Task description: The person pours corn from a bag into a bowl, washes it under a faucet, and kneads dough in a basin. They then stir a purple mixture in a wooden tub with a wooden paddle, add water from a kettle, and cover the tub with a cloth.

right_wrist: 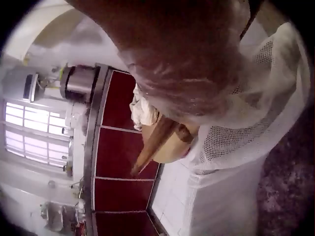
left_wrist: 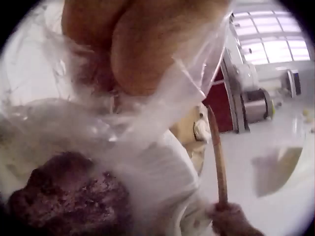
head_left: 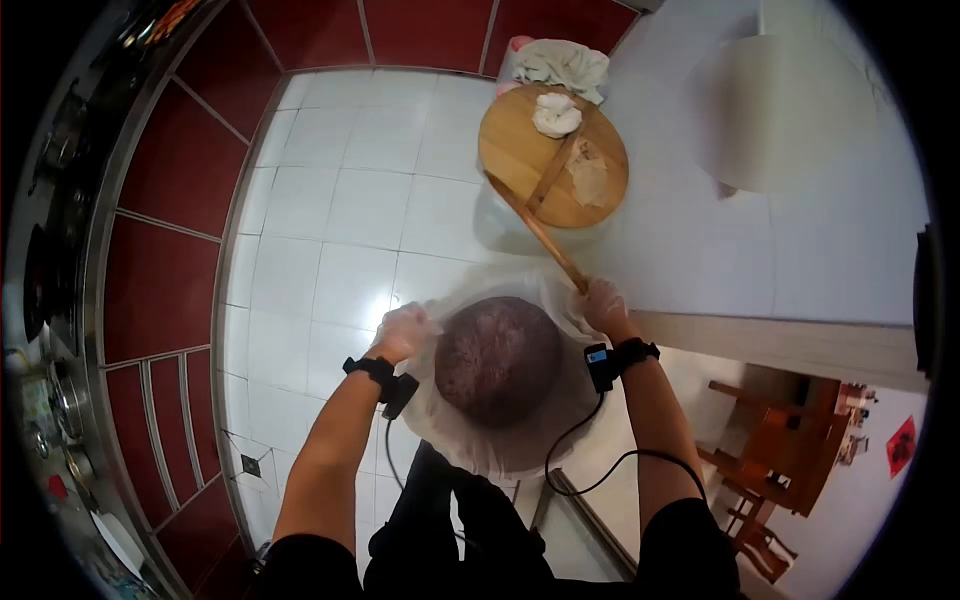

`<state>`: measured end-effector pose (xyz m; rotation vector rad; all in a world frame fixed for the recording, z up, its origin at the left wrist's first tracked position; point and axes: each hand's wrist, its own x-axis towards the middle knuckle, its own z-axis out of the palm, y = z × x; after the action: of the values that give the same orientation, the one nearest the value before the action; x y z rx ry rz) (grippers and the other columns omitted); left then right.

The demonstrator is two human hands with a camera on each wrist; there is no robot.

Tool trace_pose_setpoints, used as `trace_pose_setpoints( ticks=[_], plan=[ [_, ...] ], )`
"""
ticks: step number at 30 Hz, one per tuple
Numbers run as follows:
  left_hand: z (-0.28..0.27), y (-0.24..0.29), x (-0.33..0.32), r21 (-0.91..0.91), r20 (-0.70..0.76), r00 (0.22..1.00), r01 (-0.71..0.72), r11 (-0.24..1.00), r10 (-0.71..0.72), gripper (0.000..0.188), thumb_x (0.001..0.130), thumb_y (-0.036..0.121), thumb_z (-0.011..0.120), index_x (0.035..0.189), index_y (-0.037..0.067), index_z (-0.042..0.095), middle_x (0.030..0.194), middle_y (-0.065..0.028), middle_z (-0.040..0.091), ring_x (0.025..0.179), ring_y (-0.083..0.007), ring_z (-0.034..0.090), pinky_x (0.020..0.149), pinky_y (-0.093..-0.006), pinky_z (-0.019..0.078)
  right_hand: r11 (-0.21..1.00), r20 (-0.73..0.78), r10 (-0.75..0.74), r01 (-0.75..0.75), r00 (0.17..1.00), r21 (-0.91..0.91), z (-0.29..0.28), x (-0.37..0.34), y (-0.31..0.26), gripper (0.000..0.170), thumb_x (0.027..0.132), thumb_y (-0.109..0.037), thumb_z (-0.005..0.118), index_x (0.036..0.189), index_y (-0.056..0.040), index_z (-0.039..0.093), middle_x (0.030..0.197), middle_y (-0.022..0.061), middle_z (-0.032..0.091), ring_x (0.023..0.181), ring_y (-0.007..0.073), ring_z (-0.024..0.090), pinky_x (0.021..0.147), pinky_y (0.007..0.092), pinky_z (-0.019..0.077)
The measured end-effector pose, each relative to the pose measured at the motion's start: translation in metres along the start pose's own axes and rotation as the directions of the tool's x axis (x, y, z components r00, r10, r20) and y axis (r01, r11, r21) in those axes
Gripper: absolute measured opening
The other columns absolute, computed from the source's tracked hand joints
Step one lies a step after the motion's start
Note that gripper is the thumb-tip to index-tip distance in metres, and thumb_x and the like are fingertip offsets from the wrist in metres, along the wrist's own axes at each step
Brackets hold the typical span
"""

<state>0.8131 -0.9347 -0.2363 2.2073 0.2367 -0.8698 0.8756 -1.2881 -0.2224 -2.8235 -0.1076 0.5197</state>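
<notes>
A dark purple, mushy mass (head_left: 500,360) sits inside a white mesh cloth (right_wrist: 231,142) that lines a wide round container in front of the person. At its left side, the left hand (head_left: 405,330), in a clear plastic glove, grips the cloth's edge; its fingertips are mostly hidden by cloth and glove. Across from it, the right hand (head_left: 603,305), also gloved in clear plastic, holds the lower end of a wooden stick (head_left: 550,245) beside the cloth's right edge. The stick slants up and away, its tapered far end overlapping a round wooden lid (head_left: 500,135).
On the lid lie a crumpled white cloth (head_left: 556,115) and a thin crumpled plastic piece (head_left: 587,172). Behind it is a pale cloth bundle (head_left: 560,65). A white counter (head_left: 680,250) borders the right; red cabinets (head_left: 165,280) line the left. Cables hang from both wrists.
</notes>
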Motion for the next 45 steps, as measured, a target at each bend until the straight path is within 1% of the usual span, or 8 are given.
trace_pose_setpoints(
  ticks=[9,17,22,26,29,33,37,45],
  plan=[
    [0.037,-0.051,-0.003,-0.337,-0.348,0.938,-0.118,0.934,-0.007,0.021,0.078,0.027,0.056,0.082,0.007,0.051,0.071,-0.0082,0.058,0.064,-0.0167,0.055,0.062,-0.0309,0.0461,0.643,0.041,0.315,-0.245,0.948,0.725,-0.057,-0.107,-0.045,0.009,0.081,-0.011,0.053,0.083,-0.0022,0.052,0.06,0.0002,0.048,0.049,0.0085,0.045,0.043,0.0256,0.0379],
    [-0.006,0.027,-0.113,-0.818,-0.413,0.89,-0.456,0.35,0.194,0.008,0.086,0.009,0.055,0.083,0.01,0.048,0.076,0.0014,0.051,0.07,-0.009,0.051,0.067,-0.0227,0.0448,0.401,-0.11,0.294,-0.018,0.95,0.916,-0.139,-0.193,-0.032,0.002,0.083,-0.005,0.049,0.082,-0.0059,0.048,0.057,-0.0045,0.042,0.041,0.0027,0.036,0.034,0.0184,0.0293],
    [0.025,-0.029,-0.02,-0.482,-0.657,0.752,-0.466,0.741,0.046,0.013,0.09,0.017,0.046,0.081,0.008,0.05,0.072,0.0012,0.051,0.067,-0.0081,0.049,0.062,-0.0227,0.043,0.741,-0.336,0.287,0.015,0.897,0.671,-0.076,-0.148,0.003,0.014,0.084,-0.012,0.053,0.082,0.0009,0.055,0.057,0.0034,0.05,0.046,0.0124,0.047,0.042,0.0305,0.0372],
    [0.053,-0.023,-0.012,-0.783,-0.479,0.877,-0.401,0.476,-0.049,0.011,0.089,0.018,0.048,0.087,0.007,0.052,0.076,-0.0044,0.056,0.07,-0.0133,0.053,0.063,-0.0276,0.0447,0.76,-0.261,0.338,-0.098,0.904,0.643,-0.031,-0.13,0.006,0.027,0.08,-0.024,0.059,0.091,0.0012,0.059,0.065,0.0113,0.059,0.058,0.016,0.055,0.055,0.0305,0.0452],
    [0.043,-0.029,-0.019,-0.165,-0.552,0.832,-0.047,0.985,-0.052,0.025,0.088,0.028,0.05,0.092,0.004,0.056,0.082,-0.0115,0.061,0.075,-0.0179,0.058,0.068,-0.0309,0.0465,0.869,-0.066,0.255,-0.198,0.965,0.452,0.027,-0.128,0.046,0.035,0.078,-0.03,0.061,0.095,0.0,0.061,0.073,0.0162,0.062,0.068,0.024,0.061,0.061,0.0332,0.0474],
    [0.044,-0.044,-0.031,-0.011,-0.375,0.922,-0.11,0.994,0.098,0.031,0.086,0.032,0.052,0.097,0.003,0.057,0.085,-0.0142,0.063,0.077,-0.0202,0.059,0.069,-0.0322,0.0471,0.916,0.171,0.337,-0.364,0.926,0.171,0.038,-0.128,0.036,0.044,0.076,-0.038,0.061,0.1,-0.0011,0.06,0.084,0.0214,0.063,0.081,0.0316,0.062,0.068,0.0378,0.049],
    [0.024,-0.031,0.011,-0.429,-0.232,0.967,-0.196,0.882,0.102,0.025,0.084,0.03,0.054,0.091,0.007,0.061,0.08,-0.0067,0.062,0.073,-0.0143,0.058,0.065,-0.0272,0.0461,0.975,-0.352,0.196,-0.144,0.915,0.168,0.021,-0.088,0.02,0.04,0.077,-0.035,0.063,0.096,0.0004,0.059,0.077,0.0152,0.061,0.064,0.0233,0.059,0.06,0.0333,0.0466],
    [-0.011,0.032,-0.022,-0.327,-0.353,0.899,-0.378,0.866,0.26,0.016,0.083,0.018,0.053,0.095,0.008,0.057,0.078,-0.0028,0.057,0.068,-0.0127,0.054,0.064,-0.0278,0.0448,0.656,0.112,-0.153,0.017,0.982,0.754,-0.114,-0.059,-0.075,0.026,0.082,-0.03,0.058,0.095,-0.0075,0.061,0.066,-0.0012,0.053,0.051,0.012,0.048,0.047,0.0286,0.0425]
  ],
)
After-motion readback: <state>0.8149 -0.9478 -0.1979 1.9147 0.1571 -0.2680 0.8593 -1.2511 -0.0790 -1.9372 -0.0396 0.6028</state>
